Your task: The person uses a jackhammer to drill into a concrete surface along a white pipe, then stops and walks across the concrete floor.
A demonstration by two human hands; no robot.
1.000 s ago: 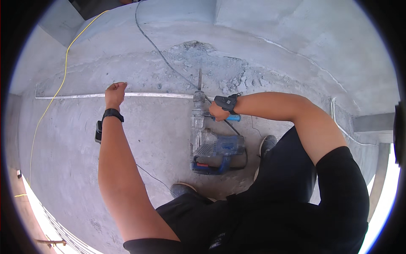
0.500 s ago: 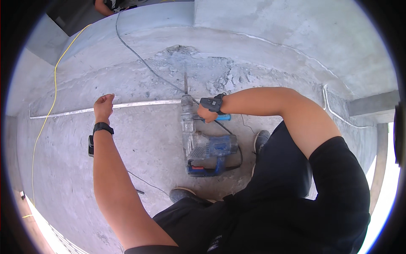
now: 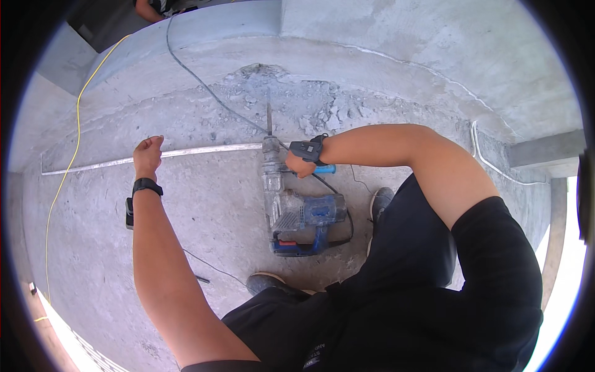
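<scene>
My left hand (image 3: pixel 148 155) is raised over the floor at the left, its fingers curled together and nothing visible in them. My right hand (image 3: pixel 300 165) appears closed, with its wrist bent downward. It overlaps the blue side handle (image 3: pixel 325 169) of a demolition hammer (image 3: pixel 291 214). Whether it grips that handle or hovers above it is not clear. The dusty blue-and-grey hammer lies before me, its chisel (image 3: pixel 269 119) pointing away toward the far wall. Dark devices are strapped to both my wrists.
Broken concrete (image 3: pixel 338 113) lies along the wall's foot, below a chipped hollow (image 3: pixel 259 70). A pale pipe (image 3: pixel 204 149) crosses the floor. A grey cable (image 3: pixel 197 78) and a yellow cord (image 3: pixel 78 118) run nearby. Another person's arm (image 3: pixel 147 10) shows at top left.
The whole view has shifted slightly, carrying everything a little leftward. My hands and the hammer keep nearly the same positions.
</scene>
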